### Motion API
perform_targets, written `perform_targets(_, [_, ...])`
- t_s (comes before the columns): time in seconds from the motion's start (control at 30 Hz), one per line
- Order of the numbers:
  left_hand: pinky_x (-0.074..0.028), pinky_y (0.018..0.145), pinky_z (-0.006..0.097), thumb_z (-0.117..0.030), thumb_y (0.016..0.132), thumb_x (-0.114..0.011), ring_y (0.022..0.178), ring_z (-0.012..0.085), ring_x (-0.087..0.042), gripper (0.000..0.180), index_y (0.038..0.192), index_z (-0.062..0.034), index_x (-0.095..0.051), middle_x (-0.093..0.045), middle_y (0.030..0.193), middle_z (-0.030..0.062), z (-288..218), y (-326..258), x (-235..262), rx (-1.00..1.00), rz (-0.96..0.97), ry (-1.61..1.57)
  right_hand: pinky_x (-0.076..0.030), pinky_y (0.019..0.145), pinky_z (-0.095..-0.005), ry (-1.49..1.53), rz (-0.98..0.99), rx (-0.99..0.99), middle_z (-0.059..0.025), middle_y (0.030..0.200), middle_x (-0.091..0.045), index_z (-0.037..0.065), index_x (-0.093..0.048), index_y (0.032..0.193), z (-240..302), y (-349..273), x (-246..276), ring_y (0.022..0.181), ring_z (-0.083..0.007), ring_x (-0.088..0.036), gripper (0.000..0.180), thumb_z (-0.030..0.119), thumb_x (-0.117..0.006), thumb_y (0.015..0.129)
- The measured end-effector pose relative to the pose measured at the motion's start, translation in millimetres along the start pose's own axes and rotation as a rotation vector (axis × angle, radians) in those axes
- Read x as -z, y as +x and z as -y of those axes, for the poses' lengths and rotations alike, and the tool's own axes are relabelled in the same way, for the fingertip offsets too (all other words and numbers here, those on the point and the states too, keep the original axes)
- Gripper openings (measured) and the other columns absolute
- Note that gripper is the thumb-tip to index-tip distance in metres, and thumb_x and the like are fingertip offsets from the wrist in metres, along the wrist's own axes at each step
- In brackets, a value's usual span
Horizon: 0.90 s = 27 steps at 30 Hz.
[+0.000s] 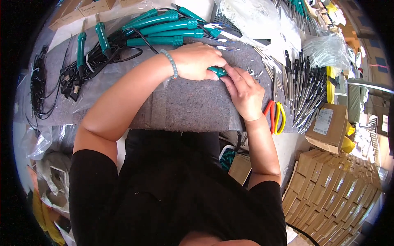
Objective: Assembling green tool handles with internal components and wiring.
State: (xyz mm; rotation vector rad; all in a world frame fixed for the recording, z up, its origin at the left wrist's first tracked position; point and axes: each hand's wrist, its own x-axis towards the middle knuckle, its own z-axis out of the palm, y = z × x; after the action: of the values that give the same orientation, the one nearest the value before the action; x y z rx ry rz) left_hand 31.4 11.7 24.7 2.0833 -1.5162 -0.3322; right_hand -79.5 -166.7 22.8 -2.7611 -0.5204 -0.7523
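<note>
Over the middle of the grey felt-covered bench, my left hand (198, 61) is closed around a green soldering iron handle (217, 71), and only its end shows between the hands. My right hand (246, 91) has thumb and fingers pinched together at that end; any small part between them is hidden. Beyond my left hand lie several more green soldering iron handles (164, 32) with black cords, white-tipped wires sticking out of their ends. Small silvery pieces (256, 73) are scattered just past my right hand.
Scissors (276, 107) with red and yellow handles lie right of my right hand. Beyond them spreads a pile of thin metal rods (305, 82). Two finished-looking irons (101, 35) lie at the left. A cardboard box (328, 125) and stacked cartons (332, 184) stand at the right.
</note>
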Motion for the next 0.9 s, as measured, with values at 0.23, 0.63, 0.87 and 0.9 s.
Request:
perform_targets(0.23, [-0.044, 0.086, 0.044, -0.019, 0.078, -0.069, 0.102, 0.0307, -0.057, 0.037, 0.112, -0.0082, -0.06, -0.06, 0.102, 0.0105, 6.4, 9.5, 6.8, -0.02, -0.018, 0.0, -0.053, 0.064, -0.0282, 0.132, -0.077, 0.021, -0.0034, 0.09, -0.067, 0.011, -0.07, 0.093, -15.7, 1.9, -7.1, 0.072, -0.019, -0.065, 0.024, 0.012, -0.077, 0.071])
perform_targets(0.63, [-0.042, 0.086, 0.044, -0.025, 0.08, -0.068, 0.101, 0.0277, -0.056, 0.037, 0.114, -0.0164, -0.06, -0.059, 0.099, 0.0078, -10.7, -4.2, -6.1, 0.002, 0.044, 0.032, -0.032, 0.106, -0.0398, 0.92, -0.391, -0.073, -0.0194, 0.135, -0.044, -0.003, -0.026, 0.142, -11.4, 158.4, 44.5, 0.124, -0.0275, -0.044, 0.085, 0.02, -0.074, 0.076])
perform_targets(0.87, [-0.043, 0.085, 0.044, -0.019, 0.079, -0.068, 0.099, 0.0312, -0.055, 0.035, 0.112, -0.0132, -0.059, -0.057, 0.099, 0.0106, 2.4, -8.6, 8.8, 0.012, -0.132, 0.12, -0.049, 0.055, -0.0288, 1.239, -0.227, 0.025, -0.0097, 0.081, -0.061, 0.002, -0.052, 0.101, 31.3, 230.8, 95.7, 0.064, -0.015, -0.058, 0.046, 0.048, -0.048, 0.095])
perform_targets(0.9, [-0.043, 0.085, 0.043, -0.018, 0.08, -0.067, 0.099, 0.0312, -0.055, 0.034, 0.112, -0.0127, -0.059, -0.056, 0.099, 0.0107, 4.9, 0.8, 14.3, 0.01, -0.158, 0.104, -0.049, 0.054, -0.0277, 1.216, -0.256, -0.063, -0.0089, 0.081, -0.06, 0.002, -0.052, 0.101, 36.6, 217.2, 103.6, 0.066, -0.0147, -0.058, 0.044, 0.046, -0.047, 0.096])
